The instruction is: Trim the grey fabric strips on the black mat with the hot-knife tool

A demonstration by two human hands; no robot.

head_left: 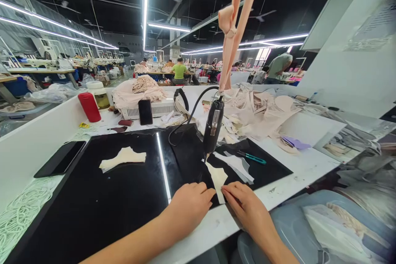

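Observation:
My left hand (pixel 189 204) and my right hand (pixel 244 204) rest at the near edge of the black work mat (pixel 123 198). Both pinch the lower end of a small cream fabric piece (pixel 218 179) between them, fingers closed on it. A black hand-held tool (pixel 213 128) hangs on peach straps (pixel 235 29), its tip just above the upper end of the piece. Another cream fabric piece (pixel 123 158) lies on the mat to the left.
Teal-handled snips (pixel 252 157) and translucent pattern pieces (pixel 236 165) lie right of the tool. Behind are a fabric heap (pixel 260 111), a red bottle (pixel 89 107), two phones (pixel 145 111) (pixel 60 159), a white cord pile (pixel 18 210). Other people work in the distance.

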